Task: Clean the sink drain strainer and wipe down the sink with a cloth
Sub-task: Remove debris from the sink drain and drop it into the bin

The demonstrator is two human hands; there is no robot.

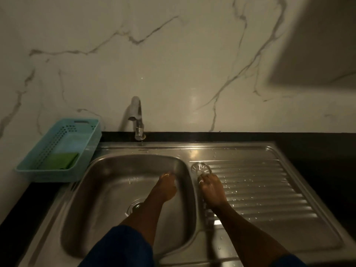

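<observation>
- right hand (212, 189): fingers (202, 179) bent and bunched together, tips at the near rim of the drain strainer (201, 168). whether they pinch it or only touch it, cannot tell.
- drain strainer: round, metal, just beyond the right fingertips, out of the sink, lying on the far left corner of the drainboard (260, 189).
- left hand (163, 189): fingers (169, 175) straight and close together, holding nothing, tips at the far right wall of the sink basin (107, 189). contact with the wall not certain.
- behind the left fingers, under the wrist: the drain opening (135, 206), partly hidden by the forearm.
- right of the right fingers: ribbed drainboard, scattered water drops.
- beyond the left fingers: tap (137, 116) on the black counter (317, 160) edge, spout turned left.
- far left of both hands: pale blue basket (90, 132) on the counter with a green cloth (59, 160) folded at its near end.
- light dim, some blur.
</observation>
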